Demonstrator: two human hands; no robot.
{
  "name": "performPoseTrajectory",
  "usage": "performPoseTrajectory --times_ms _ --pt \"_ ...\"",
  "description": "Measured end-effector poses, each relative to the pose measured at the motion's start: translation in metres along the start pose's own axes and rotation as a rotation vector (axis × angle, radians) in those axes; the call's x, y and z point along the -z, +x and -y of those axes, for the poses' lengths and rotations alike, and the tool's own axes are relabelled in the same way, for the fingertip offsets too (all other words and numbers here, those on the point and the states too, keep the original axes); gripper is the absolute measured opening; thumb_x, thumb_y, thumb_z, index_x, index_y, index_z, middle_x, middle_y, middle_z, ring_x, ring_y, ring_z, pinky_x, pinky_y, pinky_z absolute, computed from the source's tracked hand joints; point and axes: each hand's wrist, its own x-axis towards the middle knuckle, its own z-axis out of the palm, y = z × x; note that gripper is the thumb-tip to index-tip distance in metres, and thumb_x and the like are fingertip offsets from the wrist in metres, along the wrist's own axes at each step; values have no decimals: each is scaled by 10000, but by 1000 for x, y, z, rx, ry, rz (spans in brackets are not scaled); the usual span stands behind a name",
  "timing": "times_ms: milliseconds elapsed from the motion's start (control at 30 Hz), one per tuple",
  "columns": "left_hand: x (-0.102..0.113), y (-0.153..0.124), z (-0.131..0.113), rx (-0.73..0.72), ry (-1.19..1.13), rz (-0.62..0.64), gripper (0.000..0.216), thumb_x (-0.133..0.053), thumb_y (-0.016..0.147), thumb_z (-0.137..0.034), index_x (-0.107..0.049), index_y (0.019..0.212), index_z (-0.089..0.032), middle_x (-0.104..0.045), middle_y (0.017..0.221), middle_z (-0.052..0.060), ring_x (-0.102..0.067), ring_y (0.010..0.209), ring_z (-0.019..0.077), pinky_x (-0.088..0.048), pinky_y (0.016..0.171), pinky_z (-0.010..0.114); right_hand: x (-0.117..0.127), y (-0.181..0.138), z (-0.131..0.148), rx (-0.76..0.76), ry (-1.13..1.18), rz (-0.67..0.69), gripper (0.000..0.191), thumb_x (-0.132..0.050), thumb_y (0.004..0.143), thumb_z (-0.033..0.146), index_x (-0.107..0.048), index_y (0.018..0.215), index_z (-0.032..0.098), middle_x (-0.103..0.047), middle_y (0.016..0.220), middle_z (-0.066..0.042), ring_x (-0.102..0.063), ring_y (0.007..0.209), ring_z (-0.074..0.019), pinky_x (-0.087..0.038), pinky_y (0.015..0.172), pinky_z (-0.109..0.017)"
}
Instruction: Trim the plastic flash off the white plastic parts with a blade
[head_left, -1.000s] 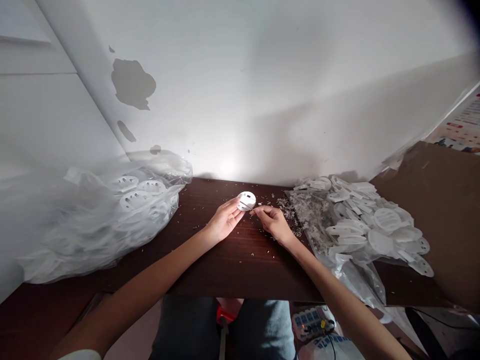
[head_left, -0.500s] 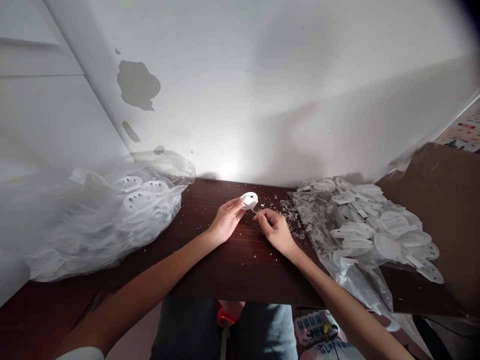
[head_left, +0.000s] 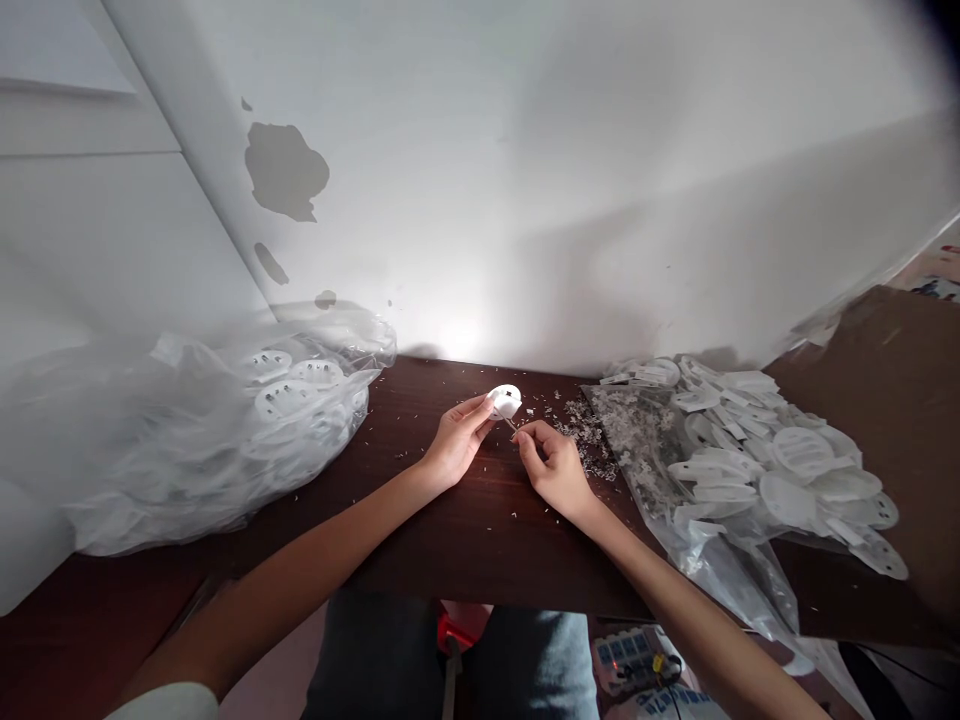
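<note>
My left hand (head_left: 455,440) pinches a round white plastic disc (head_left: 504,401) by its edge and holds it just above the dark wooden table (head_left: 465,520). My right hand (head_left: 553,462) is closed on a thin pointed tool (head_left: 512,424) whose tip touches the lower edge of the disc. Small white shavings (head_left: 581,432) lie on the table to the right of my hands.
A clear plastic bag (head_left: 195,430) full of white discs lies at the left. Another bag with a pile of white discs (head_left: 772,455) spreads at the right. A white wall (head_left: 525,200) stands right behind the table. A brown board (head_left: 892,380) rises at the far right.
My left hand has tilted the disc more upright and drawn it slightly closer. My right hand has shifted a little towards me with the tool still at the disc's edge.
</note>
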Motion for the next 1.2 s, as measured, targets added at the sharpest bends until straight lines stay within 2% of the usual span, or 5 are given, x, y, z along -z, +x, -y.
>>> performPoseTrajectory --times_ms 367,567,1067,1200 --pt "1 2 4 30 -19 -37 293 -938 745 -326 -850 986 -185 -819 1073 65 -728 1022 194 -526 1007 325 -2 -1 -1 57 -69 -5 212 -517 1014 319 -642 888 204 -665 724 -21 -571 601 -156 -400 580 -266" --pt "0 0 7 -48 19 -45 264 -915 780 -328 -851 991 -184 -819 1100 73 -731 1081 214 -509 1066 345 -3 -4 1 69 -82 -7 186 -517 1011 291 -627 889 203 -623 690 0 -539 569 -142 -387 581 -265" --pt "1 1 8 -76 59 -25 311 -913 783 -355 -847 1039 -191 -813 1149 96 -734 1133 242 -489 1124 390 -2 -3 2 47 -64 -12 203 -517 1013 305 -635 881 206 -658 725 -10 -571 604 -149 -410 600 -265" --pt "-1 0 8 -74 66 -63 314 -919 773 -371 -846 1028 -203 -813 1142 79 -727 1133 240 -485 1131 400 -3 -2 3 41 -50 -3 208 -512 1018 302 -645 891 205 -662 726 -7 -573 603 -147 -410 602 -266"
